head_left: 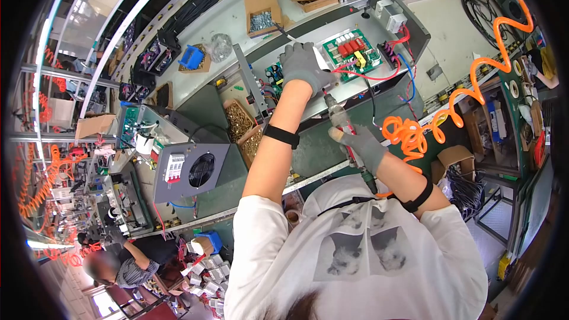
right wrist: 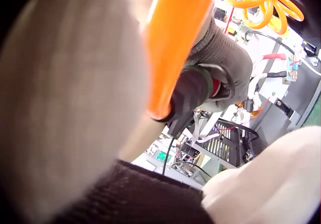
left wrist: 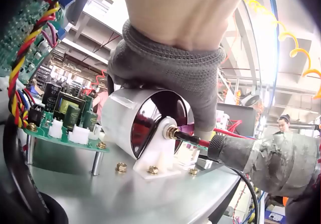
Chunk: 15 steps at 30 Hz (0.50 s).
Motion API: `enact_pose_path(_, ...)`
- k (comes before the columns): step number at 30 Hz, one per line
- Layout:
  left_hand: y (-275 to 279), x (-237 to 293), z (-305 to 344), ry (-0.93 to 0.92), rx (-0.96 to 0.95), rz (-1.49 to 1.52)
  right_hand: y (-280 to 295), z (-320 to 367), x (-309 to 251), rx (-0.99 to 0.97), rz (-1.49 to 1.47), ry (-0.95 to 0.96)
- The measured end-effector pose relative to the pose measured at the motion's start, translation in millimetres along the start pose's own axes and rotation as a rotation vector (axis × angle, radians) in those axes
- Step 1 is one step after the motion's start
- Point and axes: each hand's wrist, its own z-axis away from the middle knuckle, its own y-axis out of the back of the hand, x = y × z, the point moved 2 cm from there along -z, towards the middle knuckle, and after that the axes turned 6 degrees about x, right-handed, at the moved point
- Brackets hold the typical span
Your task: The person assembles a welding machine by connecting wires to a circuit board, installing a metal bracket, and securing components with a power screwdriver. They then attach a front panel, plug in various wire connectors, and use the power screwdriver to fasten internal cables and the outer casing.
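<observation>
Cyl. component (left wrist: 143, 121): white wrap, glossy dark end face, lying horiz. in white bracket (left wrist: 159, 156) on metal plate (left wrist: 125, 196). Powered screwdriver (left wrist: 273, 154): grey tape-wrapped body, approx. horiz., bit touching brass terminal (left wrist: 173, 132) at cyl.'s centre.

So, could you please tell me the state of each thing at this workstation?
White cylinder: on its side, in its bracket on the metal plate.
Left hand: gloved, gripping the white cylinder.
Powered screwdriver: tape-wrapped, bit on the bracket's brass screw.
Right hand: gloved, gripping the powered screwdriver.
Orange hose: coiled.
</observation>
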Motion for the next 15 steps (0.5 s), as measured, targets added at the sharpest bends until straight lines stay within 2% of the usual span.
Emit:
enact_pose_path(2,-1.1,1.8,5.1,0.087,0.024,0.078,1.8,-1.6,3.7,0.001,-0.017,0.032)
enact_pose_path(3,-5.3,3.6,14.2,0.124,0.174,0.178,4.5,2.1,0.9,0.005,-0.017,0.042)
enact_pose_path(5,-34.2,-3.9,34.9,0.024,0.563,0.538,12.3,15.8,2.8,0.013,0.041,-0.002)
enact_pose_path(6,-44.9,-3.0,51.6,0.225,0.516,1.091,19.8,17.1,15.8,-0.04,0.044,0.088)
enact_pose_path(7,-55.8,-1.7,67.8,0.432,0.426,1.638,27.7,23.5,24.0,-0.035,0.041,0.095)
enact_pose_path(9,-73.8,-8.5,98.0,0.774,0.153,1.823,41.9,39.6,40.5,0.055,0.128,0.185)
enact_pose_path(11,-128.1,-19.5,130.8,0.804,-0.183,1.962,66.5,45.9,60.4,0.061,0.229,0.176)
enact_pose_path(13,-117.9,-5.6,157.1,0.767,-0.179,1.969,86.2,49.7,71.2,0.071,0.33,0.164)
enact_pose_path(15,-105.9,5.2,165.7,0.726,-0.191,1.978,101.5,60.0,72.5,0.168,0.459,0.171)
